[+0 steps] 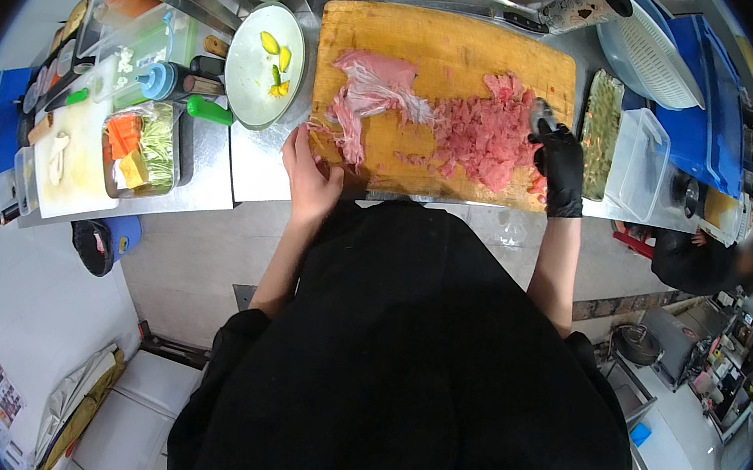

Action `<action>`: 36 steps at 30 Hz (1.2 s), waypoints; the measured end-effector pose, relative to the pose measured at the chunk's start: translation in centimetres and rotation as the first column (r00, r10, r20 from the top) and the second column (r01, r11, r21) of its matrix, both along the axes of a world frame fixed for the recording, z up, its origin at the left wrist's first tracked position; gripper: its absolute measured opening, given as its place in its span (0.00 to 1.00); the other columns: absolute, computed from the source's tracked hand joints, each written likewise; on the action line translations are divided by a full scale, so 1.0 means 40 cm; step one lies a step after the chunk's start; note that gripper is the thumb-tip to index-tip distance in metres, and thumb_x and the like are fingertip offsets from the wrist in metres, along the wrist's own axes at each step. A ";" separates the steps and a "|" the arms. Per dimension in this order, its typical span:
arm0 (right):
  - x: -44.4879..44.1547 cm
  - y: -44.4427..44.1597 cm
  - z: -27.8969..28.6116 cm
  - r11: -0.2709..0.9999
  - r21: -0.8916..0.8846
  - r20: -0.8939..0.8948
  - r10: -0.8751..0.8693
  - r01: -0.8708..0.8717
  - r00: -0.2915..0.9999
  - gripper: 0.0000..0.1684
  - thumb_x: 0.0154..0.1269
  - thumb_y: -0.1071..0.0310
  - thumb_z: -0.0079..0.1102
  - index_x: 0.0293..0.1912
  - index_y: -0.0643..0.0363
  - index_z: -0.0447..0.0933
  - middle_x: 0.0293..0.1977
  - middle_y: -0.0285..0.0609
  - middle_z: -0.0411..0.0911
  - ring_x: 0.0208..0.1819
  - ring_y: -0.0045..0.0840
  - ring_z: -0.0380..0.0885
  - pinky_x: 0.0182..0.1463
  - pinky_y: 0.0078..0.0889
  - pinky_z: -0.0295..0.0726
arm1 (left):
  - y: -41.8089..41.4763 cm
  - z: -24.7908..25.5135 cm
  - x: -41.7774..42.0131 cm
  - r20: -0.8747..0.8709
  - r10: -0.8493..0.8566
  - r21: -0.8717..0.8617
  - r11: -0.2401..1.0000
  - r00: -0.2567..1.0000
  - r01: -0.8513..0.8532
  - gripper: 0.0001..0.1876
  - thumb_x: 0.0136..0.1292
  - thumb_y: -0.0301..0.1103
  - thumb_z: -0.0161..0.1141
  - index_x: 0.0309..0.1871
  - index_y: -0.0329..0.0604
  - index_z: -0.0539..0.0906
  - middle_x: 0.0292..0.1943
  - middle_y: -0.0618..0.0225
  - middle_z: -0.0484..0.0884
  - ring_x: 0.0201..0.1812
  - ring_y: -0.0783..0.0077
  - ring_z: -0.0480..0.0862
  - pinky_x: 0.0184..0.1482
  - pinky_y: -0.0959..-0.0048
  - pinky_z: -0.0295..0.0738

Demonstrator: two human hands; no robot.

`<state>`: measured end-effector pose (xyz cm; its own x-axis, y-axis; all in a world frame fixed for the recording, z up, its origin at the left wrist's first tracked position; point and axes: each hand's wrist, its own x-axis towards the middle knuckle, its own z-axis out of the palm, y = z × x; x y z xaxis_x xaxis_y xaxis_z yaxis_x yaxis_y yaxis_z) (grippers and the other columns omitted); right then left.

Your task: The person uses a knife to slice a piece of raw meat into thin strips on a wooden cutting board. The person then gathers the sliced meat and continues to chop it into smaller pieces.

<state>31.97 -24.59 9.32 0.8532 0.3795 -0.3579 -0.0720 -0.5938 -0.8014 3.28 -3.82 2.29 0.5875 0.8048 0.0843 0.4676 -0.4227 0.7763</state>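
A wooden cutting board (pixel 405 31) lies before me. On its left side is a pale pink piece of raw meat (pixel 379 80) with white membrane, and stringy ends hang from it towards the near edge. Small chopped meat pieces (pixel 483 136) are heaped on the right side. My left hand (pixel 314 177), bare, rests at the board's near left corner beside the stringy ends, thumb and fingers apart. My right hand (pixel 559 172), in a black glove, grips a shiny metal tool (pixel 542 117) at the right edge of the chopped meat; its exact kind is unclear.
Left of the board are a white bowl (pixel 248 84) with green-yellow pieces, a tray of cut vegetables (pixel 144 149) and a white cutting board (pixel 73 175). A black-handled knife (pixel 524 22) lies behind. To the right are a clear plastic container (pixel 640 163) and a seated person (pixel 697 262).
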 end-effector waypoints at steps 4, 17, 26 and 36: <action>-0.135 0.032 -0.108 0.943 -0.117 0.074 0.321 -0.312 0.944 0.14 0.60 0.60 0.57 0.37 0.61 0.78 0.27 0.48 0.80 0.28 0.32 0.79 0.32 0.33 0.74 | 0.041 -0.054 0.005 -0.091 0.001 0.097 0.995 0.996 0.008 0.27 0.46 0.20 0.56 0.55 0.31 0.69 0.45 0.50 0.68 0.46 0.52 0.69 0.48 0.63 0.69; -0.204 0.052 -0.167 0.908 -0.305 0.497 0.410 -0.289 0.765 0.15 0.57 0.57 0.58 0.37 0.58 0.79 0.27 0.52 0.79 0.29 0.44 0.79 0.31 0.43 0.77 | 0.071 -0.082 0.007 -0.080 -0.025 0.198 0.979 0.996 0.040 0.09 0.54 0.19 0.52 0.40 0.35 0.73 0.37 0.51 0.73 0.40 0.49 0.73 0.44 0.61 0.69; -0.320 0.140 -0.208 0.761 -0.220 0.280 0.649 -0.610 0.708 0.16 0.59 0.56 0.54 0.39 0.56 0.79 0.31 0.52 0.79 0.34 0.46 0.78 0.37 0.46 0.76 | 0.063 -0.036 0.029 0.052 0.040 0.020 0.999 0.998 -0.041 0.10 0.57 0.21 0.54 0.43 0.35 0.72 0.35 0.54 0.77 0.38 0.54 0.77 0.42 0.64 0.72; -0.210 0.036 -0.188 0.851 -0.170 0.307 0.524 -0.496 0.794 0.18 0.57 0.54 0.58 0.39 0.60 0.78 0.32 0.54 0.78 0.37 0.46 0.78 0.38 0.42 0.76 | -0.049 0.010 -0.024 0.282 0.118 -0.323 0.946 0.952 -0.022 0.17 0.56 0.20 0.62 0.48 0.36 0.71 0.33 0.67 0.80 0.34 0.81 0.79 0.38 0.81 0.74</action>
